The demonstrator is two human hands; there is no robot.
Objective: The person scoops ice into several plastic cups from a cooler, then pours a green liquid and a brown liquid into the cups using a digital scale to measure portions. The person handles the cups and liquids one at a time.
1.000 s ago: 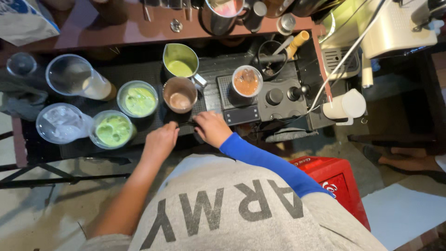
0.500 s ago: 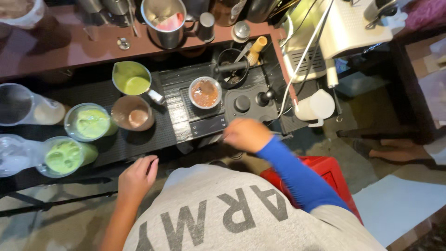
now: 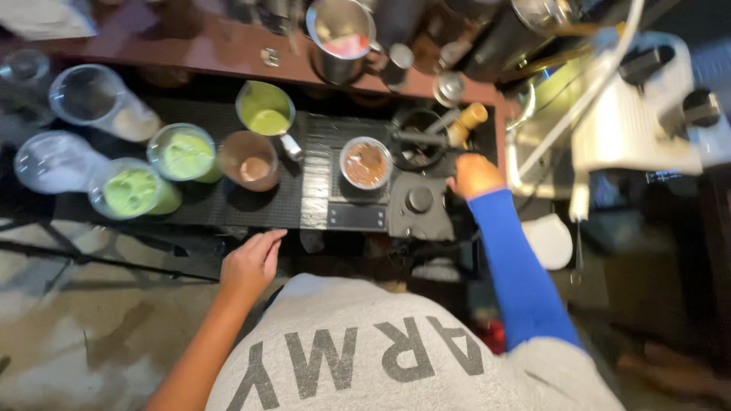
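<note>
My left hand (image 3: pixel 251 262) hovers at the near edge of the black counter mat (image 3: pixel 266 205), fingers loosely apart and holding nothing. My right hand (image 3: pixel 474 175), on a blue-sleeved arm, reaches to the mat's right end. It sits just below a wooden-handled whisk (image 3: pixel 470 120) that leans in a black round holder (image 3: pixel 417 137). Its fingers look curled, but blur hides whether they grip anything. A small cup of brown drink (image 3: pixel 365 164) stands on a black scale (image 3: pixel 358 217) to the left of that hand.
On the mat are a green pitcher (image 3: pixel 264 110), a brown cup (image 3: pixel 247 161), two cups of green drink (image 3: pixel 181 152) (image 3: pixel 133 190) and empty clear cups (image 3: pixel 91 95). A metal jug (image 3: pixel 343 30) stands behind. A white machine (image 3: pixel 640 114) and a white cup (image 3: pixel 552 240) are at the right.
My right hand left the mat's front edge and moved up and right toward the whisk. My left hand drew back from the counter edge. The view shifted right.
</note>
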